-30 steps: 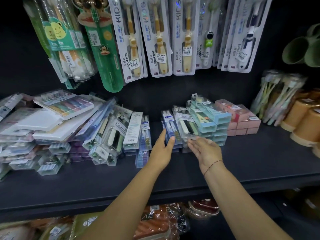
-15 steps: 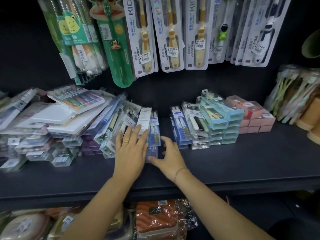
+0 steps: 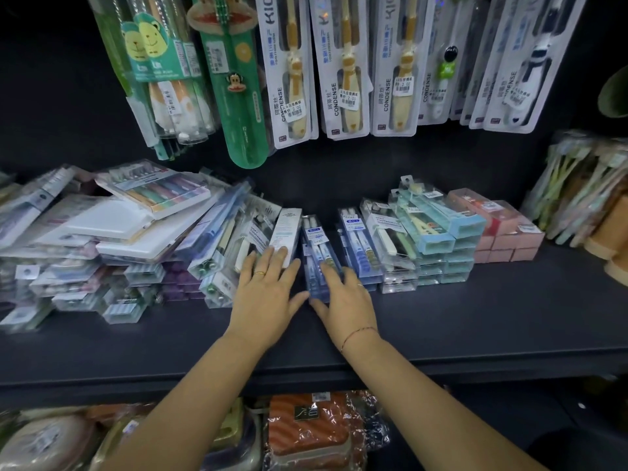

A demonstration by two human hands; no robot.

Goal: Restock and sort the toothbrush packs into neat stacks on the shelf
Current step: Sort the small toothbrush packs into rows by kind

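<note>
Pressing flat, fingers spread, clamping nothing — the blue pack (image 3: 317,246) lies under the right grip (image 3: 346,300), long axis running away from it; the left grip (image 3: 268,297) touches the white pack (image 3: 285,232).

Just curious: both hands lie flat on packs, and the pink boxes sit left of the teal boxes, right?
No: the head view shows the pink boxes right of the teal boxes. The left hand and right hand do lie flat on packs.

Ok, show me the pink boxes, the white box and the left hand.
pink boxes (image 3: 516,240), head view, front of the stack.
white box (image 3: 287,229), head view, middle of its face.
left hand (image 3: 268,295), head view, back of the hand.
</note>
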